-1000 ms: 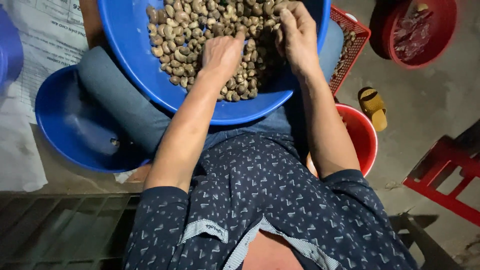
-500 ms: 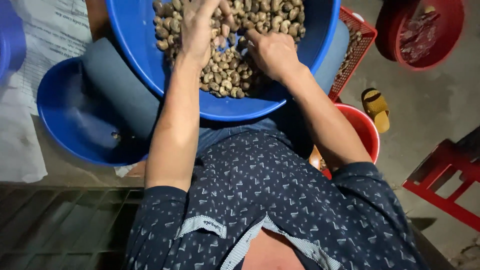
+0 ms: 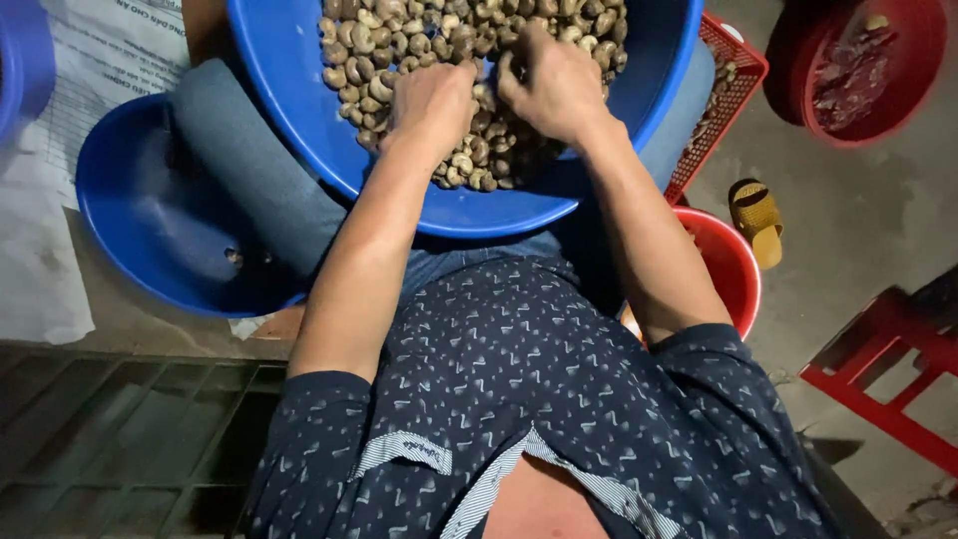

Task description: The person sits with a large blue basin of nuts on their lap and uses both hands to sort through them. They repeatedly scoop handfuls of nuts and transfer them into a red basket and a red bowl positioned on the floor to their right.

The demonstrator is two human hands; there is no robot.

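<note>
Both hands have drawn together since half a second ago, when they were spread wider across the heap; now the left hand (image 3: 431,100) and the right hand (image 3: 552,85) sit side by side, nearly touching, at the upper middle of the frame. Each is curled knuckles-up over the pile of brown nuts (image 3: 469,150) that fills the large blue basin (image 3: 299,130) resting on the person's lap. The fingers of both are bent down into the nuts, but whether either has closed on a particular nut cannot be told, since the fingertips are hidden beneath the hands. This looks like the sorting or picking stage, with the hands working through the heap where it is deepest. A next move would seem to call for a fine pinch rather than a sweep, lifting single pieces clear without spilling over the near rim. At the left of the frame a second blue basin (image 3: 150,240) lies just beside the knee, holding almost nothing. To the right stand a red mesh basket (image 3: 733,85) and a red bucket (image 3: 733,265), with a red tub (image 3: 923,60) at the upper right corner.
</note>
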